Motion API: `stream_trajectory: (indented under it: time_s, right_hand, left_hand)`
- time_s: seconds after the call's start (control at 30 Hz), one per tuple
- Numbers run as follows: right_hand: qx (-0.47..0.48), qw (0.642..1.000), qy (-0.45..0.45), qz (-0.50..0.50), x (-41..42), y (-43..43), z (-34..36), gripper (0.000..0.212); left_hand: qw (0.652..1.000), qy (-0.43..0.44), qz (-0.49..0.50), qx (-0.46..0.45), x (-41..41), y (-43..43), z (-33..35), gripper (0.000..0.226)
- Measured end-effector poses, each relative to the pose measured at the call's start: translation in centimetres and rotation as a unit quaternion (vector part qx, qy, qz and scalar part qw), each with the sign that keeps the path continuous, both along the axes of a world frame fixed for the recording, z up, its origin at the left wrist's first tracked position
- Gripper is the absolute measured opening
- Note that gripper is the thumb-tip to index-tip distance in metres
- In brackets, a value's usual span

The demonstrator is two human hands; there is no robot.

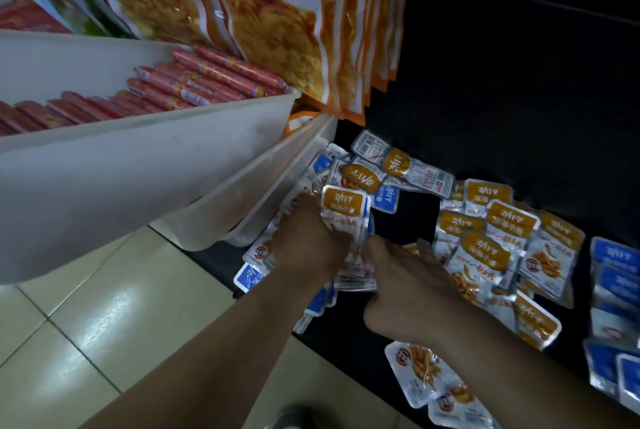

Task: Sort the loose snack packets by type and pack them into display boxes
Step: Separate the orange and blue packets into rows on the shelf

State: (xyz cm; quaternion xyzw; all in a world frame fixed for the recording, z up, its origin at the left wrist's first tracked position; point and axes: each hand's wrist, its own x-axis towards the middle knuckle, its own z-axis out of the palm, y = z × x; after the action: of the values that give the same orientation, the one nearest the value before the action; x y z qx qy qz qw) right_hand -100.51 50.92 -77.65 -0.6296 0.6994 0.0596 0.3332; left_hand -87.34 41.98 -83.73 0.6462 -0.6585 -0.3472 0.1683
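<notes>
Here's the stack of orange-label packets [343, 214], flat silvery foil pouches with rounded corners and an orange band across the top, bunched face to face at the middle of the dark shelf surface [408, 217]. The left hand [308, 241] wraps them from the left, fingers curled round the bundle. The right hand [408, 290] comes in from the other side, fingertips at the stack's crimped lower edges; I can't tell whether it pinches or only touches.

Just behind lies a mixed heap [377, 172], orange and blue labels overlapping at all angles. To the right there's a narrow bare strip of black, then a shingled pile of orange packets [485, 248], and at the far right edge, blue-label packets [616, 272] in a column. More pouches [426, 376] sit near the shelf's front edge.

On the left, smooth white plastic bins [138, 169] overhang the heap, tight against the left hand. The top one holds glossy red sausages [207, 78]. Above them, big panda-print bags [270, 30]. Below the shelf, shiny beige floor tiles [86, 324].
</notes>
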Motion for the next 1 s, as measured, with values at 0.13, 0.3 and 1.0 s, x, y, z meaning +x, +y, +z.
stream_trajectory:
  time_s: [0.13,0.3,1.0]
  right_hand:
    - [-0.004,1.000,-0.004,-0.002,-0.2,-0.2,-0.1,0.058]
    - [-0.016,0.998,-0.048,-0.024,-1.2,-0.3,0.0,0.051]
    - [-0.167,0.760,-0.364,-0.512,-5.4,5.5,0.6,0.029]
  left_hand:
    - [0.999,-0.009,-0.019,0.037,-1.0,-0.2,0.1,0.039]
    - [0.997,0.046,0.009,0.060,-0.8,-0.7,1.1,0.032]
    - [0.940,0.296,0.035,0.169,-3.0,5.8,5.0,0.015]
